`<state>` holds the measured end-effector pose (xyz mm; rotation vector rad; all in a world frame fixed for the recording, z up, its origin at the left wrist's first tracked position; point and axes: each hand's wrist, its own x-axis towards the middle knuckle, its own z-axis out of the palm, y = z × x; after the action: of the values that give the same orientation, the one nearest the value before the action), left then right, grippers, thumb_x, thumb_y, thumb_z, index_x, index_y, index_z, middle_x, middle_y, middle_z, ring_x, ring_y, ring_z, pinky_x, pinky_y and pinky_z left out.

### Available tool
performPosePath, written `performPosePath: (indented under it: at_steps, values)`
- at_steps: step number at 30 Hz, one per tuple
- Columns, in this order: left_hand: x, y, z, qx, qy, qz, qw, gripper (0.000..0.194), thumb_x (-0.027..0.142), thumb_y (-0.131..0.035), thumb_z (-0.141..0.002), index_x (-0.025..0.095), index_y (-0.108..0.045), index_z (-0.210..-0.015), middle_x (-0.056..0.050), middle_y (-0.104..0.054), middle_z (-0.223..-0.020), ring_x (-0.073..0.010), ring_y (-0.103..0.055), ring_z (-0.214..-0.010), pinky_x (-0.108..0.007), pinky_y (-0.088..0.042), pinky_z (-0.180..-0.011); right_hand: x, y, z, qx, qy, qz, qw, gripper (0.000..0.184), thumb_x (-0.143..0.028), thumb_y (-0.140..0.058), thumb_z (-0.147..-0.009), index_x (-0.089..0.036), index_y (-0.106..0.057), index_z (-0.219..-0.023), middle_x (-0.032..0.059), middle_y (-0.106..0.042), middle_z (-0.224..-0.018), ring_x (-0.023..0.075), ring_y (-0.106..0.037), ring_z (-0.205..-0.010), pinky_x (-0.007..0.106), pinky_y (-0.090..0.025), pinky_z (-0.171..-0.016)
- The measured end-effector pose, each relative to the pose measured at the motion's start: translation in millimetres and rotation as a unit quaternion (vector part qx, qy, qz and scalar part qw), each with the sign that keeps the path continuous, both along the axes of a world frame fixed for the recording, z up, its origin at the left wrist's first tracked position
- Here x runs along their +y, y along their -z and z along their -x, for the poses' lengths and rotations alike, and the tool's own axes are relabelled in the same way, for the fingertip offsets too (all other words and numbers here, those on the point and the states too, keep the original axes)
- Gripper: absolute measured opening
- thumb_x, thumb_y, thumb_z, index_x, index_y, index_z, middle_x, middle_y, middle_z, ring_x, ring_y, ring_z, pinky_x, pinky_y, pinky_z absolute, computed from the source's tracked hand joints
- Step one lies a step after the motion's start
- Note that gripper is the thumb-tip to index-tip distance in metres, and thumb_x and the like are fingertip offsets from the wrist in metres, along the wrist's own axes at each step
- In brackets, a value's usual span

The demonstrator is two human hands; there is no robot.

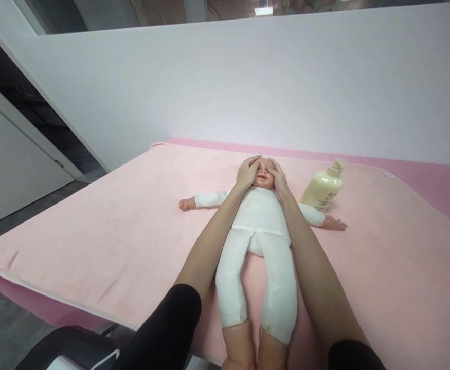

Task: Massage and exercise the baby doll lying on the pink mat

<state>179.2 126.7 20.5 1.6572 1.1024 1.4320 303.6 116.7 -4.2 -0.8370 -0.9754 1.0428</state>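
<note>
A baby doll [261,216] with a white cloth body lies on its back on a pink blanket [112,221], arms spread to the sides. My left hand [248,170] cups one side of its head, with the thumb near the eye. On the other side of the head, my right hand [280,177] curves round in the same way. Both hands touch the doll's head, and its eyes are largely covered by my fingers. My forearms run along either side of the doll's body.
A pale yellow pump bottle [322,187] stands tilted beside the doll's arm on the right. A white wall [248,87] rises behind the pink table edge [433,190]. At the lower left is a dark chair-like object [70,344] by the table.
</note>
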Motion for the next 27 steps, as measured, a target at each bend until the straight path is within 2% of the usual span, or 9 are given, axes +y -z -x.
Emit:
performPosePath:
  at_steps: [5, 9, 12, 16, 20, 24, 27]
  values:
    - [-1.6, -0.9, 0.7, 0.018, -0.017, -0.007, 1.0, 0.044, 0.016, -0.033, -0.087, 0.019, -0.067, -0.115, 0.0, -0.062, -0.128, -0.0152, -0.052, -0.124, -0.026, -0.037, -0.109, 1.0, -0.1, -0.3, 0.05, -0.038, 0.027, 0.998, 0.039, -0.027, -0.057, -0.072, -0.024, -0.062, -0.111, 0.0005, -0.06, -0.127, 0.0192, -0.054, -0.121, 0.04, -0.038, -0.112]
    - [-3.5, -1.0, 0.0, 0.006, -0.003, -0.012, 1.0, 0.036, 0.028, -0.048, -0.086, 0.019, -0.067, -0.115, -0.003, -0.063, -0.127, -0.0182, -0.054, -0.122, -0.028, -0.038, -0.108, -0.2, 1.6, 1.3, 0.053, -0.014, 0.017, 0.998, 0.036, -0.037, -0.058, -0.076, -0.024, -0.062, -0.11, 0.0007, -0.06, -0.127, 0.0185, -0.054, -0.121, 0.04, -0.04, -0.111]
    - [-1.2, 0.4, 0.0, 0.004, 0.01, -0.015, 1.0, 0.039, 0.027, -0.055, -0.082, 0.018, -0.065, -0.118, -0.005, -0.062, -0.129, -0.019, -0.054, -0.122, -0.029, -0.038, -0.108, -2.0, 0.1, 2.1, 0.031, -0.004, 0.009, 0.999, 0.042, -0.035, -0.065, -0.071, -0.023, -0.061, -0.111, 0.0012, -0.06, -0.127, 0.0176, -0.055, -0.119, 0.037, -0.041, -0.11]
    - [3.2, 2.7, 0.3, 0.006, 0.002, 0.0, 1.0, 0.04, 0.019, -0.043, -0.084, 0.018, -0.066, -0.117, -0.002, -0.061, -0.129, -0.0169, -0.053, -0.123, -0.027, -0.037, -0.109, -5.6, -4.2, 0.6, 0.052, -0.032, 0.04, 0.997, 0.045, -0.025, -0.063, -0.07, -0.024, -0.06, -0.115, 0.0011, -0.06, -0.127, 0.0173, -0.058, -0.116, 0.036, -0.043, -0.109]
    - [1.1, 2.6, -0.2, 0.004, -0.021, -0.004, 1.0, 0.043, 0.02, -0.035, -0.087, 0.019, -0.067, -0.115, -0.001, -0.062, -0.127, -0.0159, -0.053, -0.122, -0.026, -0.039, -0.107, -10.0, -6.2, -0.2, 0.087, -0.037, 0.067, 0.993, 0.039, -0.032, -0.061, -0.076, -0.025, -0.063, -0.115, 0.0007, -0.06, -0.128, 0.0185, -0.057, -0.118, 0.037, -0.044, -0.108]
    - [-2.4, 0.6, -0.4, -0.002, -0.004, -0.014, 1.0, 0.036, 0.031, -0.05, -0.086, 0.019, -0.067, -0.115, -0.003, -0.063, -0.126, -0.018, -0.056, -0.119, -0.027, -0.04, -0.106, -11.1, -4.3, 2.2, 0.087, -0.013, 0.063, 0.994, 0.041, -0.046, -0.064, -0.075, -0.025, -0.064, -0.111, 0.0007, -0.06, -0.127, 0.0201, -0.056, -0.119, 0.038, -0.047, -0.105]
    - [-1.4, 0.1, 0.1, -0.005, 0.011, -0.014, 1.0, 0.038, 0.024, -0.052, -0.082, 0.016, -0.066, -0.117, -0.005, -0.063, -0.127, -0.0184, -0.055, -0.12, -0.027, -0.038, -0.107, -7.9, -1.8, 1.7, 0.046, 0.006, 0.018, 0.999, 0.042, -0.035, -0.071, -0.069, -0.024, -0.064, -0.109, 0.0008, -0.061, -0.125, 0.0188, -0.055, -0.12, 0.037, -0.044, -0.109]
